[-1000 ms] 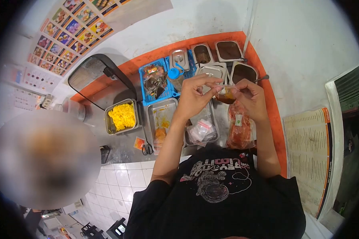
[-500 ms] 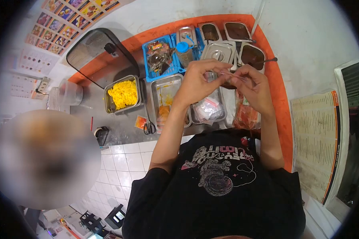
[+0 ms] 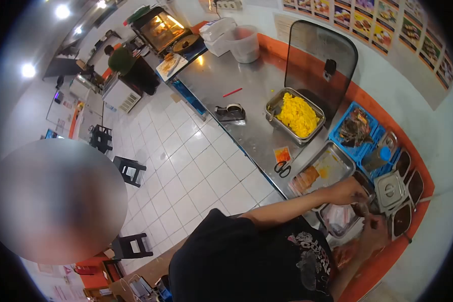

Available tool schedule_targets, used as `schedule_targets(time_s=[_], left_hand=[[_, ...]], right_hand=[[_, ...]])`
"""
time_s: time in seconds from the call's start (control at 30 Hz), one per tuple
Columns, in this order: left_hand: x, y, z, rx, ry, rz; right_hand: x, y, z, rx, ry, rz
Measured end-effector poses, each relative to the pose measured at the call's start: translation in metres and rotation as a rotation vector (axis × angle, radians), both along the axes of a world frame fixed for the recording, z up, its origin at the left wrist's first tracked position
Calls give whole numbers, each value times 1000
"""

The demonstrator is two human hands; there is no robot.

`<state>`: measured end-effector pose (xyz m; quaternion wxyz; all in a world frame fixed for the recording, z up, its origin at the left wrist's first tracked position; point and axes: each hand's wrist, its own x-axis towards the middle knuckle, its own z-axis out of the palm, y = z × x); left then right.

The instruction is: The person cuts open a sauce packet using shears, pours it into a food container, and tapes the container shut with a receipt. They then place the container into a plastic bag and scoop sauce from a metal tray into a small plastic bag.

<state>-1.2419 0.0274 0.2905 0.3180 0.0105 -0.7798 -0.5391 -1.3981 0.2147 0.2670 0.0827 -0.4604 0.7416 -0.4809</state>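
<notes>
At the lower right, my left hand (image 3: pixel 348 193) and my right hand (image 3: pixel 375 229) are close together above a steel tray (image 3: pixel 351 229) of clear plastic bags (image 3: pixel 337 216). The fingers of both look pinched on something small, thin and see-through, perhaps a plastic bag, blurred here. Left of my left hand lies a steel tray (image 3: pixel 343 156) with orange packets (image 3: pixel 307 177). A lidded steel container (image 3: pixel 389 190) stands beyond my hands. Black scissors (image 3: pixel 282 168) and a small orange packet (image 3: pixel 283 154) rest on the counter.
Yellow food (image 3: pixel 298 116) fills a steel tray by a clear upright panel (image 3: pixel 319 70). Blue baskets (image 3: pixel 355 135), a blue-capped bottle (image 3: pixel 376 158) and sauce containers (image 3: pixel 401 217) line the wall. A tape dispenser (image 3: pixel 230 111) sits further left. A person (image 3: pixel 123 63) stands far off; black stools (image 3: pixel 130 170) are on the floor.
The view has swung left, showing more floor and the far room. My hands now appear lower and further right in the picture, still close together over the trays.
</notes>
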Motion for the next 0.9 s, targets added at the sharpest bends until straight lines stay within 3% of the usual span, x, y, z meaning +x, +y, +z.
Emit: schedule_targets(time_s=[0.07, 0.1, 0.23, 0.3, 0.37, 0.4, 0.47, 0.5, 0.57, 0.73, 0.8, 0.83, 0.9], left_hand=[[17, -7, -4, 156, -151, 247], [25, -16, -19, -24, -109, 314], [63, -20, -25, 97, -131, 460], [74, -23, -48, 178, -155, 405], [77, -19, -55, 194, -183, 355], [78, -19, -59, 212, -218, 298], [79, -11, -43, 333, -210, 183], [79, -6, -37, 459, -207, 61], [75, -3, -36, 402, -183, 23], [75, -5, -7, 425, -201, -46], [69, 2, -17, -35, -130, 211], [68, 6, -14, -38, -130, 206], [68, 14, -7, -308, -232, 462]], right_hand=[[6, -13, -14, 131, -184, -136], [9, -21, -21, 124, -177, -128], [18, -44, -87, 124, -150, -123], [23, -44, -110, 87, -112, -67], [37, -48, -108, 418, 16, 155], [42, -53, -106, 411, 19, 157], [59, -65, -85, 232, -569, 234], [73, -67, -64, 232, -573, 230], [92, -74, -23, 75, -955, 386], [72, -67, -24, 196, -928, 424], [69, -61, -26, 206, -977, 450], [69, -57, -28, 199, -966, 330], [68, -53, -28, 187, -952, 207]])
